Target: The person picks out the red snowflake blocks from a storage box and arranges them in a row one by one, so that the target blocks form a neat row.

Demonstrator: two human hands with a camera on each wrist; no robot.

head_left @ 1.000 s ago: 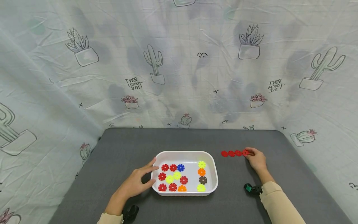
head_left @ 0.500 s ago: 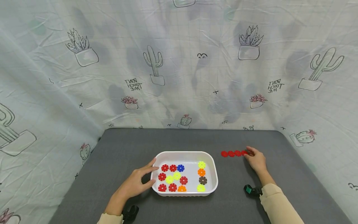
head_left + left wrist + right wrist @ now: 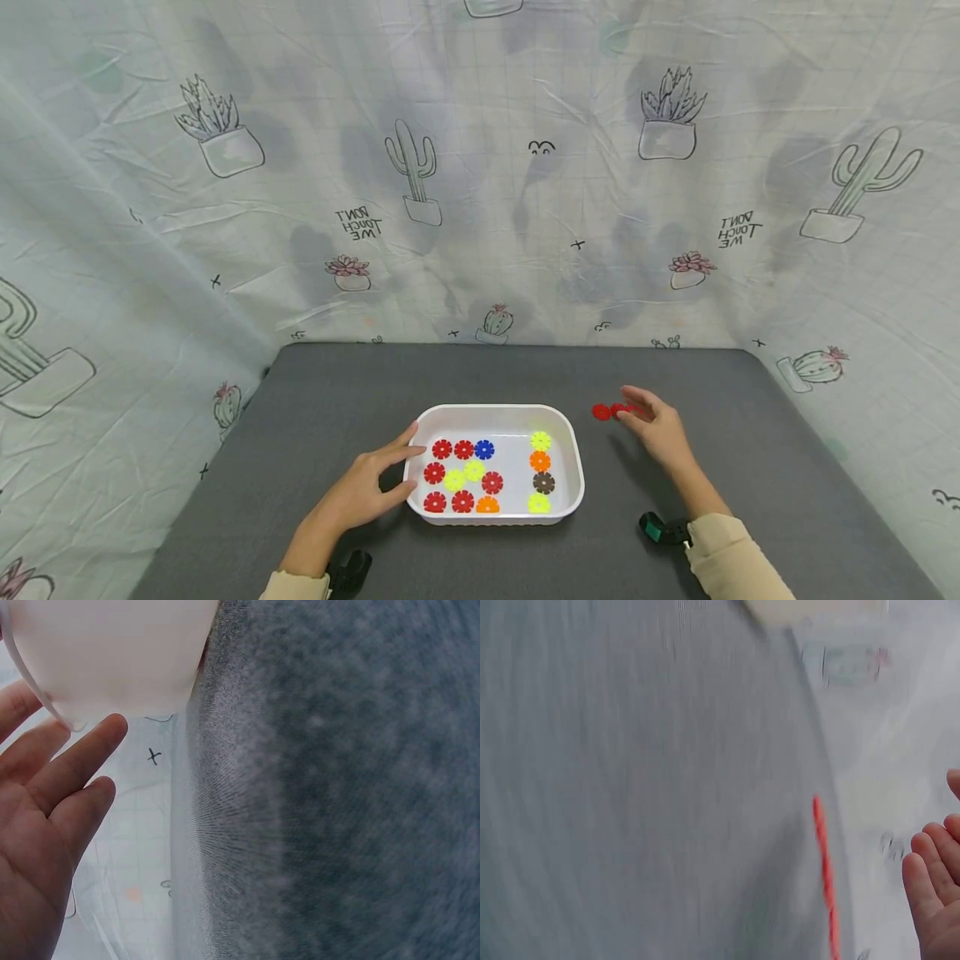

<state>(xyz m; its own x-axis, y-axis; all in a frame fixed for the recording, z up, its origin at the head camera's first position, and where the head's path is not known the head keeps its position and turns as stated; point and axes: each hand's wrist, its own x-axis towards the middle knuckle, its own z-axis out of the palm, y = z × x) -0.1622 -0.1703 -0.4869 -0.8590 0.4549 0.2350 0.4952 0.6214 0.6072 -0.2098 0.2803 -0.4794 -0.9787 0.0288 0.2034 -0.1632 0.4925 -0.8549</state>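
Plainly, in the head view, the only lettering is printed on the cloth (image 3: 480,192): two small patches, shown reversed, that seem to read DON'T TOUCH ME, one left and one right of centre. The gray table (image 3: 375,379) ends at a long rear edge with rounded corners, against the cloth. On it sits the white tray (image 3: 517,479), with loose discs (image 3: 464,449) lying flat inside: red, yellow, orange and blue ones to the left, and a column of four along the right, a brown disc (image 3: 543,482) among them. The left hand (image 3: 367,487) is spread at the tray's left rim, its fingertips and thumb resting over the edge. Beyond the tray's right rim, with a strip of gray table between, lies the red row (image 3: 602,412), near the rear edge. The right hand (image 3: 660,429) covers its right part, thumb and fingers apart; whether they touch it cannot be told from here.

In the left wrist view, two fingers meet the tray's rim while two others extend loosely beside it, and the table surface stretches away to the right.

In the right wrist view, which is blurred, the visible fingers are extended with a gap to the red row and have hold of nothing. The row lies on the table close to its curved edge, the cloth beyond.
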